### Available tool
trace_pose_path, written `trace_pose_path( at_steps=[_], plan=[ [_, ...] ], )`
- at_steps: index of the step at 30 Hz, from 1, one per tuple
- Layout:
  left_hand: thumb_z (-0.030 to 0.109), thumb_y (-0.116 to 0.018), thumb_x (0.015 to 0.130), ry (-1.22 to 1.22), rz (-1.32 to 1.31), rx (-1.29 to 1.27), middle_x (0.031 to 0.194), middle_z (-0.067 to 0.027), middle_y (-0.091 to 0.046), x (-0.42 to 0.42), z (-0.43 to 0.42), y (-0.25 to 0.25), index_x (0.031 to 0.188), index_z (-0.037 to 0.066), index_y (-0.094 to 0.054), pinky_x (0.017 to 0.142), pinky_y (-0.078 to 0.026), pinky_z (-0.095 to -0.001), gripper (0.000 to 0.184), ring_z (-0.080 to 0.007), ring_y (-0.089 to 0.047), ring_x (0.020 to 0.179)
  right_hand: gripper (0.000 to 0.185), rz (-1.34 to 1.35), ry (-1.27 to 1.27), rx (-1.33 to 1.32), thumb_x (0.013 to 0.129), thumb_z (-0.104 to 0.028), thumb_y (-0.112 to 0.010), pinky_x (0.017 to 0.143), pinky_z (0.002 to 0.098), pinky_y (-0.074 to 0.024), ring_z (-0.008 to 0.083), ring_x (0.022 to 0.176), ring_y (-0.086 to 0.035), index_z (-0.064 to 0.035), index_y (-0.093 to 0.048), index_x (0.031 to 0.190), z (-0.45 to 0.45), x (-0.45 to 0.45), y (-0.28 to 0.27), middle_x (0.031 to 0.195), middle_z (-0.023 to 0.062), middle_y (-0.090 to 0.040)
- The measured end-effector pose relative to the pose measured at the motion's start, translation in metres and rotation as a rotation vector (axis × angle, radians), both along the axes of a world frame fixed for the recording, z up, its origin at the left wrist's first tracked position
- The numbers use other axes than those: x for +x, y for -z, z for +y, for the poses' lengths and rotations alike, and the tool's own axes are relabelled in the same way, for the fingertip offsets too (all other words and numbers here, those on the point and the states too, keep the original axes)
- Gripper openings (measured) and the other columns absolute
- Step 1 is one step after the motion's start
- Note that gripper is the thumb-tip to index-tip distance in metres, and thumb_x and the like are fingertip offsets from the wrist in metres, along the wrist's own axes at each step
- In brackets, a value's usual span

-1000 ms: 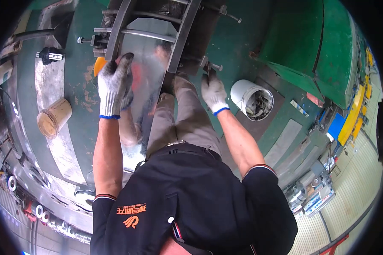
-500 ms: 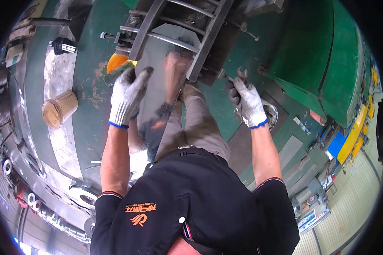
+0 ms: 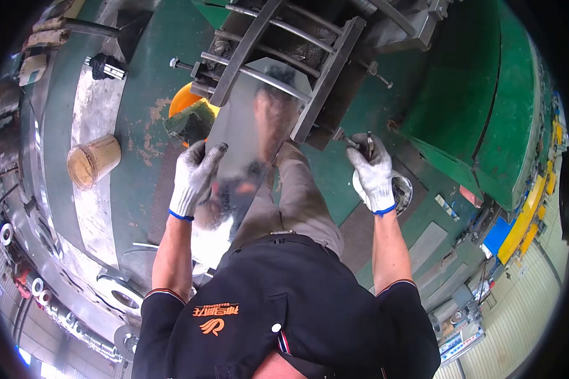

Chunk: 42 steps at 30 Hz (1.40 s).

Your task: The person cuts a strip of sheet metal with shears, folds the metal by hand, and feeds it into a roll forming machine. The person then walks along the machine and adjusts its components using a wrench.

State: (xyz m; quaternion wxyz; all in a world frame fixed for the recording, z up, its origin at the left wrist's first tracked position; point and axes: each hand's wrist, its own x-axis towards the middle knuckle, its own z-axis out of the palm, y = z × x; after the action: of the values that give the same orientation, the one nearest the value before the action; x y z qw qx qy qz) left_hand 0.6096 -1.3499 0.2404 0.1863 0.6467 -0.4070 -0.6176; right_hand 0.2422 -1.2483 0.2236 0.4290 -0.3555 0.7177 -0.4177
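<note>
My right hand [image 3: 374, 174], in a white knit glove with dark fingertips, is closed around an open-end wrench [image 3: 370, 144], whose jaw sticks out past the fingers. It is beside a bolt [image 3: 344, 136] at the lower right of a metal frame [image 3: 328, 79]; I cannot tell whether the wrench touches it. My left hand [image 3: 195, 177], gloved alike, is over the left edge of a shiny metal sheet [image 3: 243, 120], thumb and fingers apart with nothing visible between them. The sheet passes under the frame's bars and mirrors parts of the scene.
An orange bucket [image 3: 182, 101] stands left of the frame. Farther left a tan plastic tub [image 3: 101, 158] sits near a pale strip. A white pail [image 3: 403, 188] is behind my right hand. A large green metal box [image 3: 449, 114] fills the right side.
The view has shifted, so the frame and sheet appear lower and farther right. My left hand has drawn back along the sheet toward my body. The wrench in my right hand has turned.
</note>
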Motion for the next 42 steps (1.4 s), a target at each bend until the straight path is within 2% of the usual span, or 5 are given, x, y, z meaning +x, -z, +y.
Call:
trace_pose_path(
  at_steps=[6,20,26,33,42],
  plan=[
    [0.024,-0.077,0.095,-0.067,-0.043,0.022,0.065,0.0046,-0.051,-0.007,0.008,-0.001,0.081,0.002,-0.065,0.052,-0.034,-0.026,0.029,-0.004,-0.042,0.061,0.036,-0.466,0.229,0.439,0.101,-0.039,-0.068,0.051,0.02,-0.0415,0.0046,0.058,-0.054,-0.007,-0.069,0.117,-0.006,-0.006,-0.016,0.076,-0.001,-0.065],
    [0.027,-0.075,0.096,0.129,-0.062,-0.077,0.068,0.003,-0.055,0.013,0.004,0.008,0.093,-0.001,-0.07,0.056,-0.038,-0.027,0.029,-0.0044,-0.043,0.064,0.041,0.427,-0.444,-0.322,0.081,0.003,-0.078,0.078,0.0363,-0.0625,0.0229,0.09,-0.074,-0.0052,-0.069,0.12,-0.084,0.041,-0.089,0.122,0.0143,-0.07],
    [0.031,-0.075,0.095,0.088,-0.103,0.049,0.08,-0.0072,-0.072,0.006,0.011,-0.012,0.109,-0.004,-0.074,0.068,-0.05,-0.0287,0.037,-0.0075,-0.058,0.073,0.051,0.884,-0.859,-0.089,0.087,-0.035,-0.076,0.083,0.0451,-0.0584,0.034,0.101,-0.07,-0.0091,-0.061,0.128,-0.155,0.092,-0.083,0.12,0.013,-0.067],
    [0.041,-0.075,0.094,0.174,-0.141,-0.217,0.059,-0.0055,-0.049,0.002,-0.005,0.026,0.075,-0.002,-0.061,0.054,-0.038,-0.0345,0.05,-0.0117,-0.039,0.058,0.06,0.903,-0.778,-0.055,0.083,-0.03,-0.08,0.083,0.0473,-0.059,0.0376,0.106,-0.068,-0.0069,-0.056,0.133,-0.148,0.102,-0.077,0.131,0.0175,-0.059],
    [0.045,-0.073,0.093,0.213,-0.21,-0.198,0.065,-0.0152,-0.062,-0.044,-0.06,0.007,0.09,-0.004,-0.07,0.06,-0.047,-0.0382,0.049,-0.0198,-0.054,0.057,0.066,0.951,-0.717,0.023,0.084,-0.034,-0.078,0.084,0.0473,-0.0598,0.0405,0.108,-0.069,-0.0045,-0.054,0.138,-0.158,0.108,-0.077,0.147,0.0238,-0.049]
  ],
)
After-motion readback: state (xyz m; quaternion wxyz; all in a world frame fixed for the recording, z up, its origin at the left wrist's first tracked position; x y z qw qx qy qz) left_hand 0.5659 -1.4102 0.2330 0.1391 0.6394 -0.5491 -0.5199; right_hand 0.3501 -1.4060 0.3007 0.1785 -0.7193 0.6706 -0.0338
